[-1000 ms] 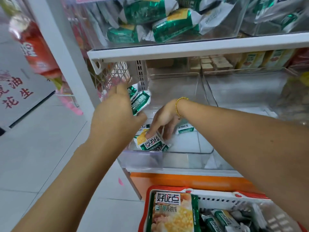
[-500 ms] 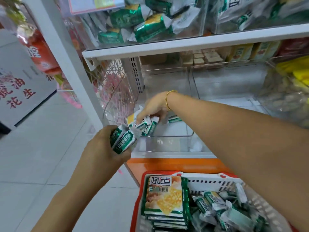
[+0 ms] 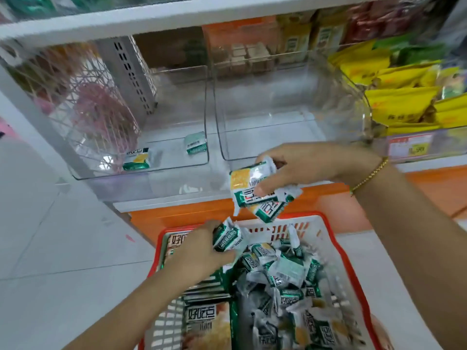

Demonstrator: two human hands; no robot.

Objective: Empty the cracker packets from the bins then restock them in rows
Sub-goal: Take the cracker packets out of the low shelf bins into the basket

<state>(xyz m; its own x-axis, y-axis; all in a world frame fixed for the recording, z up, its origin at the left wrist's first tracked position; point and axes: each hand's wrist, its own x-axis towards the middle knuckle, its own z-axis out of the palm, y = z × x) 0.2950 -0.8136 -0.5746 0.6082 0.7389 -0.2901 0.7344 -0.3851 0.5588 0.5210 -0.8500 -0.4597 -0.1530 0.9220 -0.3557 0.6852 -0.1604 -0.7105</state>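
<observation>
Cracker packets [image 3: 255, 188] have left the left bin [image 3: 141, 174] in both hands: a second ago both hands were down inside it gathering them, and now both are over the red basket [image 3: 337, 248] below the shelf front. The right hand [image 3: 303, 165], a gold bracelet [image 3: 371, 173] at its wrist, grips a bunch of several packets just above the basket's far rim, thumb clamped across them. The left hand [image 3: 199, 251] is lower, over the basket's left part, fingers curled round one or two packets. I judge this the drop-off stroke of the emptying stage, with restocking not yet begun.

The left bin now holds only two: a front packet [image 3: 136, 159] near its front left corner and a side packet [image 3: 195, 143] against its right wall. The right bin [image 3: 265, 132] beside it shows no packets. The basket carries a loose heap [image 3: 285, 274] of small packets on its right and stacked larger packs [image 3: 202, 322] on its left. One more reach should clear the left bin
</observation>
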